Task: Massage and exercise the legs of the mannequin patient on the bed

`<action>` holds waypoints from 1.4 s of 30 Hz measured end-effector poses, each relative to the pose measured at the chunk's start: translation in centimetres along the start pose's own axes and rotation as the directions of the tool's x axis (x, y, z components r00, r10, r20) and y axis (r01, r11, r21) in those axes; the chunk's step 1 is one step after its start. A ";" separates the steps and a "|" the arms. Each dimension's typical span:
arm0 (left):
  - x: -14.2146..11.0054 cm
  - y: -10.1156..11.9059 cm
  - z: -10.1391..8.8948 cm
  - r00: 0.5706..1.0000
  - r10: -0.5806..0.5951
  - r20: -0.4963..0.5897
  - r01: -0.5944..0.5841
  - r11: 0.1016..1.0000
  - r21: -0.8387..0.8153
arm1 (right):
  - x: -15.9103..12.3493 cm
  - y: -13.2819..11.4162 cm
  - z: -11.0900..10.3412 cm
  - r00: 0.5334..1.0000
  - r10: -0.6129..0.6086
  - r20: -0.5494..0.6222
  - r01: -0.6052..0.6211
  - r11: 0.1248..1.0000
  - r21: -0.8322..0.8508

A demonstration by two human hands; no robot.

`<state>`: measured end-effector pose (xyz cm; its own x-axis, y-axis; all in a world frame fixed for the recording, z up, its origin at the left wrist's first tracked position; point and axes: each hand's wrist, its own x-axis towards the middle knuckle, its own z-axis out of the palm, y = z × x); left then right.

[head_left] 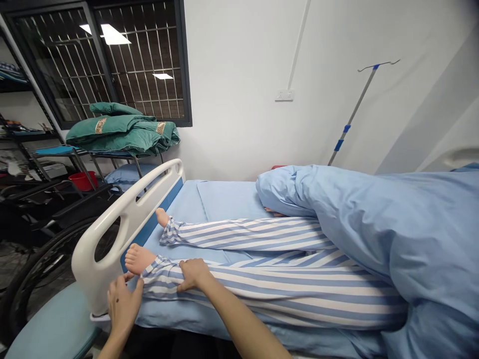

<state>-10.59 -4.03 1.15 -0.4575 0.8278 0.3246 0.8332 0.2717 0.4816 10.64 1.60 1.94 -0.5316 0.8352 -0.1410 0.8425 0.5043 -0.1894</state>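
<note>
Two legs in blue-and-white striped trousers (284, 284) lie stretched out on a bed, with bare feet towards the footboard. My left hand (123, 301) is beside the heel of the nearer foot (138, 259), next to the trouser cuff. Its thumb and fingers are apart, and some fingertips are hidden by the foot. Over the shin of the same leg rests my right hand (194, 274), thumb on the near side and fingers curved over the top, gripping the lower leg through the cloth. The farther foot (162, 218) lies untouched.
A light blue quilt (359, 219) is folded back over the upper legs. The cream footboard (108, 224) closes the bed's left end, with a wheelchair (22, 279) beyond it. A round stool seat (52, 321) stands at lower left. An IV pole (354, 112) rises behind the bed.
</note>
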 end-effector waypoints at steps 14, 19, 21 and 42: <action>1.8 8.4 4.8 0.813 0.544 0.207 -0.462 0.820 -0.339 | -0.2 0.1 -0.4 1.000 0.002 0.017 -0.002 0.999 0.036; 2.0 8.9 6.7 0.763 0.563 0.317 -0.585 0.811 -0.032 | 0.1 0.4 0.1 1.000 -0.012 -0.013 0.013 0.999 0.044; 1.7 8.9 7.0 0.743 0.572 0.347 -0.633 0.769 0.088 | 0.2 0.5 0.2 1.000 -0.014 -0.017 0.015 0.999 0.044; 2.7 9.3 4.6 0.651 0.530 0.543 -0.719 0.661 0.216 | -0.5 -0.2 -0.4 0.999 0.031 -0.023 -0.031 0.999 0.024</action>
<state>-2.64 2.95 2.74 0.3129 0.9495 0.0244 0.9465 -0.3096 -0.0908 10.74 1.17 2.41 -0.5027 0.8556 -0.1240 0.8561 0.4728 -0.2087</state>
